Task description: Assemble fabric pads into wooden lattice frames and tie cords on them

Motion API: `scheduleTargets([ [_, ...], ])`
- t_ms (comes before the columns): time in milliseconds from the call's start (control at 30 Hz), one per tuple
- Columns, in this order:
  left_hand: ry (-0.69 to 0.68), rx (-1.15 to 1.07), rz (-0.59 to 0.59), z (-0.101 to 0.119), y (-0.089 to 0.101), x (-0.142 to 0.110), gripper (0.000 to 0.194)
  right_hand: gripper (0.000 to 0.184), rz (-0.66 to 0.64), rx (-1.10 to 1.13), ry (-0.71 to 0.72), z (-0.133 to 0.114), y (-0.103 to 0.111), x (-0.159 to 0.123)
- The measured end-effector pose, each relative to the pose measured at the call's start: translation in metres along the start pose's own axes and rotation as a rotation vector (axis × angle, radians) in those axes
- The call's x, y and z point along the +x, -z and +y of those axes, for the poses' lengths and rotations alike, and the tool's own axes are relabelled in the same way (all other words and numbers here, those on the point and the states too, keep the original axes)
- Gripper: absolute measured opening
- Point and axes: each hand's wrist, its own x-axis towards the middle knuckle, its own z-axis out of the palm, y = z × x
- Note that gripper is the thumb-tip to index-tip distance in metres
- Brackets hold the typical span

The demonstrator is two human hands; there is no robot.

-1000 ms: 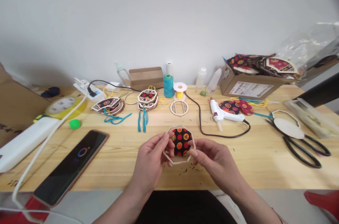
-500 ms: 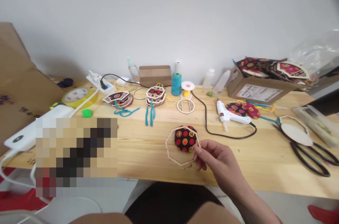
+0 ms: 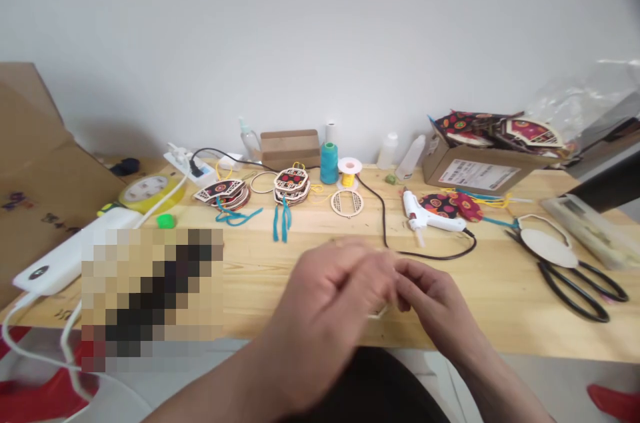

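Two bare hands meet above the near edge of the tabletop (image 3: 260, 269); the left hand (image 3: 340, 309), blurred, lies in front of the other, and I cannot tell whether its grip is wide, narrow or holding anything; the right hand (image 3: 435, 296) keeps a narrow grip, thumb and fingers drawn together on a pale wooden frame (image 3: 379, 312), of which only a corner shows just below the meeting fingers, the rest being hidden; beyond the grip lie a round lattice piece (image 3: 341, 205), a spool of yellow thread (image 3: 349, 179) and a teal thread cone (image 3: 329, 164); beyond and to the left of it are a stack of octagonal ornaments (image 3: 291, 181) with teal tassels (image 3: 285, 226) and, farther left, a stack of fan-shaped ornaments (image 3: 223, 191); beyond and to the right of the grip, a white glue gun (image 3: 430, 219) rests beside patterned fabric pieces (image 3: 439, 205), with a filled cardboard box (image 3: 433, 171) behind; well right of the grip, a pale oval disc (image 3: 549, 248) lies on black-handled scissors (image 3: 553, 293); well left, a green cap (image 3: 165, 221) sits near a roll of yellow tape (image 3: 173, 195).
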Motion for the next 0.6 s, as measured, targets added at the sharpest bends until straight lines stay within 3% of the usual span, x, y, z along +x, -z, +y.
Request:
scheduleTargets([
  [33, -0.073, 0.098, -0.026, 0.015, 0.007, 0.002, 0.024, 0.040, -0.005, -0.010, -0.004, 0.000, 0.004, 0.000],
  [100, -0.157, 0.183, 0.044, 0.024, 0.017, 0.005, 0.019, 0.035, -0.028, -0.032, -0.032, -0.001, 0.010, 0.001],
  [200, 0.024, 0.185, -0.007, 0.003, 0.021, 0.011, 0.027, 0.033, -0.080, -0.109, -0.032, -0.002, 0.014, 0.002],
  [300, 0.225, 0.022, -0.206, -0.018, 0.017, 0.015, 0.035, 0.033, -0.117, -0.160, -0.025, 0.000, 0.013, 0.003],
  [433, 0.323, -0.075, -0.363, -0.022, 0.012, 0.019, 0.032, 0.032, -0.139, -0.199, 0.001, 0.004, 0.014, 0.005],
  [500, 0.336, -0.080, -0.354, -0.021, 0.012, 0.022, 0.032, 0.033, -0.140, -0.227, 0.004, 0.006, 0.017, 0.006],
  [600, 0.321, -0.168, -0.204, -0.023, 0.016, 0.028, 0.028, 0.032, -0.034, -0.340, 0.048, 0.005, 0.021, 0.012],
])
